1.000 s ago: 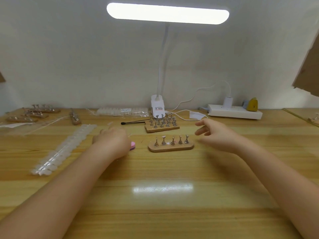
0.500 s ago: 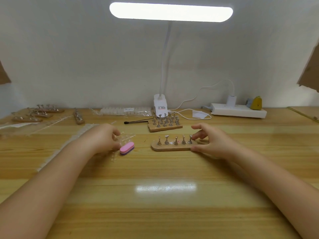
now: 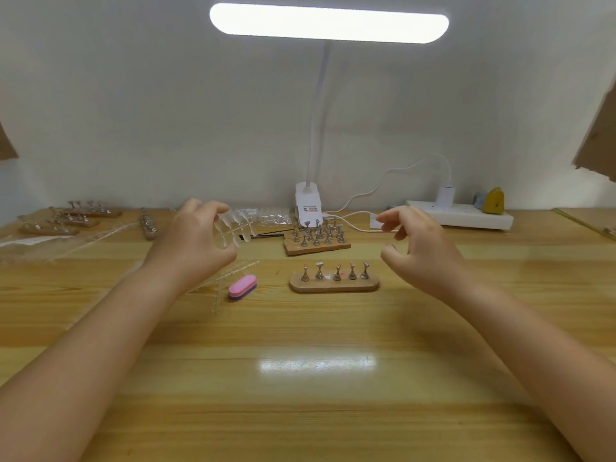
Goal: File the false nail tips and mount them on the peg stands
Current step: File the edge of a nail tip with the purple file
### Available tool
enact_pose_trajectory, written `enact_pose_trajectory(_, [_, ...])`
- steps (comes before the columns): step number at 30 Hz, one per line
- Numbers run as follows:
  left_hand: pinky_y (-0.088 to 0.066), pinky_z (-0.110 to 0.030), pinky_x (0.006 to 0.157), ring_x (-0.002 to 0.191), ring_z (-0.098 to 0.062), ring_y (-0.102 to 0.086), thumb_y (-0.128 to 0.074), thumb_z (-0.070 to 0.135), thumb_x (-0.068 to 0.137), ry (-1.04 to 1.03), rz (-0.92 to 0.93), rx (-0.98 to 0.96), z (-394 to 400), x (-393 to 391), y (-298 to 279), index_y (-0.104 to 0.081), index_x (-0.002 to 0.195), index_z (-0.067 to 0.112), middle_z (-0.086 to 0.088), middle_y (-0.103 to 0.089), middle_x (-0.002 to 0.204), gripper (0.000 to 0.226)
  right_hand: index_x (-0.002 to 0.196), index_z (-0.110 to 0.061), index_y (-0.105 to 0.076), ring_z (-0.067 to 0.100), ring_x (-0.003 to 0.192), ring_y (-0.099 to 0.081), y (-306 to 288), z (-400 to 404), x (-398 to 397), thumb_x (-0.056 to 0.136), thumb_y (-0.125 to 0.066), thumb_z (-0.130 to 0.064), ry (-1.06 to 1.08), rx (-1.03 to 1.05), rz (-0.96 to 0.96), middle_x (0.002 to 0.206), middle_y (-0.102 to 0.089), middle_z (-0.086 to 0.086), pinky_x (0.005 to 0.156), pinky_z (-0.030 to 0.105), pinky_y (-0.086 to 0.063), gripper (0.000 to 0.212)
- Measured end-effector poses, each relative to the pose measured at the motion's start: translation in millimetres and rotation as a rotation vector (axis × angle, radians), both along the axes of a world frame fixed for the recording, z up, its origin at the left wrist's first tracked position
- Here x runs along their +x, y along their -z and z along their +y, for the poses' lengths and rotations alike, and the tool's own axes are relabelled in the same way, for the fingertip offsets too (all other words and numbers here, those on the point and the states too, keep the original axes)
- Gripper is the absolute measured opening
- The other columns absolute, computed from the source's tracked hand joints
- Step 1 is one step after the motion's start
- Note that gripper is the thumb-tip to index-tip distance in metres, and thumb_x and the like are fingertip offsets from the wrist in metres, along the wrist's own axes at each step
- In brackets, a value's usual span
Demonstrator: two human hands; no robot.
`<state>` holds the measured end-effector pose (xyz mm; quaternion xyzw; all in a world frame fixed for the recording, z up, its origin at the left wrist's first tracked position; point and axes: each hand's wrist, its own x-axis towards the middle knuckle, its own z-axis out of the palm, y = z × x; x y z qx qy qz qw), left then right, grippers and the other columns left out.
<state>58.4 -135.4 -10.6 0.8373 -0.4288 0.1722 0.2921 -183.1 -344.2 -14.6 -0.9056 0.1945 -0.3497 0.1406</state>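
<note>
The left hand (image 3: 196, 241) was raised left of centre in the frame, its fingers curled round a clear strip of nail tips (image 3: 235, 226) that stuck out to the right of the fingertips. The right hand (image 3: 421, 248) hovered right of centre, off the table (image 3: 316, 411), its fingers loosely curled and holding nothing; thumb and forefinger stood apart.

Between and slightly below the two hands, at the middle of the frame, lay an oval peg stand (image 3: 334, 284) with five metal pegs, none of them clearly carrying a tip. Just above it in the frame stood a second stand (image 3: 316, 243) crowded with many pegs. A pink file block (image 3: 242, 287) lay to the left of the oval stand, below the left hand, touching a bare clear sprue (image 3: 230, 278) that lay on the wood.

At the upper left of the frame were more stands (image 3: 71, 216) and clear plastic bags (image 3: 40, 241). A lit lamp (image 3: 328, 23) hung over the top centre, its clamp base (image 3: 308, 206) behind the crowded stand. A white power strip (image 3: 466, 218) sat at the right, against the wall.
</note>
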Motion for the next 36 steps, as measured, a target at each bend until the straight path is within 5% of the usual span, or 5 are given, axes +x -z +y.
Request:
enact_pose_trajectory(5, [-0.052, -0.023, 0.077, 0.083, -0.006, -0.057, -0.081, 0.023, 0.073, 0.288, -0.033, -0.239, -3.0, -25.4, 1.8, -0.049, 0.131, 0.02, 0.006, -0.055, 0.108, 0.066, 0.102, -0.022, -0.062, 0.002, 0.058, -0.055, -3.6, 28.7, 9.8, 0.086, -0.067, -0.02, -0.207, 0.444, -0.07, 0.077, -0.064, -0.006, 0.054, 0.017, -0.045, 0.017])
enact_pose_trajectory(9, [-0.051, -0.018, 0.082, 0.086, -0.007, -0.062, -0.081, 0.024, 0.07, 0.499, 0.052, -0.314, -12.9, -60.1, 5.2, -0.046, 0.128, 0.027, 0.007, -0.059, 0.11, 0.068, 0.105, -0.023, -0.061, 0.008, 0.053, -0.058, 4.5, 57.1, 21.8, 0.068, -0.071, -0.059, -0.373, 0.948, 0.012, 0.079, -0.072, -0.001, 0.042, 0.018, -0.039, 0.052])
enact_pose_trajectory(13, [-0.053, -0.031, 0.08, 0.085, -0.01, -0.063, -0.083, 0.019, 0.071, 0.609, 0.046, -0.255, -23.0, -87.7, 24.4, -0.05, 0.129, 0.02, 0.006, -0.062, 0.109, 0.066, 0.087, -0.02, -0.062, 0.011, 0.047, -0.054, 19.5, 69.0, 27.1, 0.085, -0.063, -0.046, -0.415, 1.085, -0.071, 0.069, -0.066, -0.005, 0.038, 0.016, -0.033, 0.027])
enact_pose_trajectory(21, [-0.055, -0.024, 0.077, 0.088, -0.008, -0.065, -0.07, 0.028, 0.085, 0.474, 0.547, -0.359, -32.9, -101.0, 42.0, -0.056, 0.123, 0.027, 0.013, -0.066, 0.104, 0.041, 0.085, -0.007, -0.067, 0.011, 0.044, -0.049, 27.9, 63.7, 22.1, 0.092, -0.062, -0.024, -0.322, 1.039, -0.148, 0.068, -0.065, 0.005, 0.04, 0.015, -0.035, 0.019])
enact_pose_trajectory(36, [-0.041, -0.009, 0.058, 0.073, 0.002, -0.059, -0.073, 0.032, 0.082, 0.349, 0.495, -0.378, -35.9, -99.7, 45.1, -0.065, 0.087, 0.031, 0.017, -0.066, 0.081, 0.009, 0.094, -0.009, -0.071, 0.008, 0.045, -0.05, 32.2, 62.8, 24.0, 0.094, -0.059, -0.03, -0.303, 1.029, -0.102, 0.069, -0.07, 0.001, 0.042, 0.013, -0.035, 0.025])
